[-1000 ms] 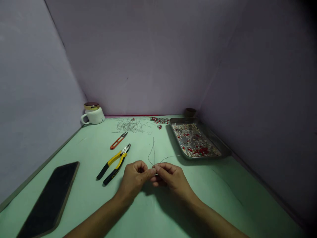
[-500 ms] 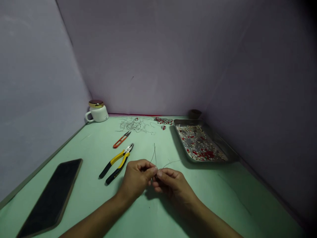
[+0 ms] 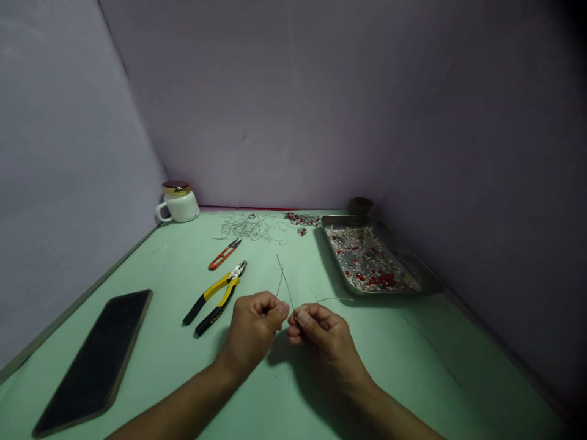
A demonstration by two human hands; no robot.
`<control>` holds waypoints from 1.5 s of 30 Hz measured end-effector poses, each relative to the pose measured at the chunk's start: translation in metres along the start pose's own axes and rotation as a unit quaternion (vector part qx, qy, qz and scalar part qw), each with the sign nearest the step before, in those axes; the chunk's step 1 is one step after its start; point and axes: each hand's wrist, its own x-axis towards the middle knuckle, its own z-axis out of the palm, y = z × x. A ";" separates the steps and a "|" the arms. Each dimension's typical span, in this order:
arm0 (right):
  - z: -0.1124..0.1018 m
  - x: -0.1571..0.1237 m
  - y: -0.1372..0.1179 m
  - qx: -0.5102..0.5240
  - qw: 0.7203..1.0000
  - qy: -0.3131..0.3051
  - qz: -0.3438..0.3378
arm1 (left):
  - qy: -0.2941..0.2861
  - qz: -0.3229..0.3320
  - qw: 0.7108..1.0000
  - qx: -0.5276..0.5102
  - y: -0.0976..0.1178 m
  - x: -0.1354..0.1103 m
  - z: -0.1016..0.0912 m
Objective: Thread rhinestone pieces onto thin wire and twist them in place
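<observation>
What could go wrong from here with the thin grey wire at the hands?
1. Strands of the thin grey wire cross just beyond the left hand and right hand; they could tangle or kink.
2. One wire end sticks out rightward near the rectangular metal tray; it might snag on the rim.
3. The yellow-and-black pliers lie close to the left hand, which could bump them.

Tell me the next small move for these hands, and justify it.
Probably ease the left hand slightly leftward while the right hand steadies the thin wire. The right fingertips are pinched on it, one strand runs down to the left hand's closed fingers, and two strands cross above the hands, so a gentle separation might keep them from tangling.
</observation>
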 end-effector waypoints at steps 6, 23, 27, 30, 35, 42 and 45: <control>0.000 0.002 0.000 0.011 1.000 0.026 -0.004 | 0.003 -0.060 0.991 -0.122 -0.001 0.006 -0.003; -0.001 -0.001 0.015 -0.007 0.999 0.027 0.015 | 0.210 0.093 0.968 0.105 0.034 0.024 -0.039; 0.001 -0.004 0.015 -0.030 1.000 0.007 -0.003 | 0.020 -0.068 0.992 0.103 0.032 0.012 -0.015; 0.000 -0.005 0.015 -0.060 0.998 -0.018 -0.017 | -0.057 -0.115 0.989 0.070 0.024 0.010 -0.006; 0.000 -0.006 0.016 -0.074 0.996 -0.052 -0.023 | -0.035 -0.120 0.992 0.033 0.029 0.010 -0.011; 0.005 -0.012 0.014 -0.080 0.995 -0.056 -0.002 | 0.039 -0.067 0.997 -0.002 0.036 0.017 -0.025; 0.003 -0.008 0.015 -0.057 0.998 -0.020 -0.002 | 0.159 0.050 0.986 0.020 0.044 0.018 -0.035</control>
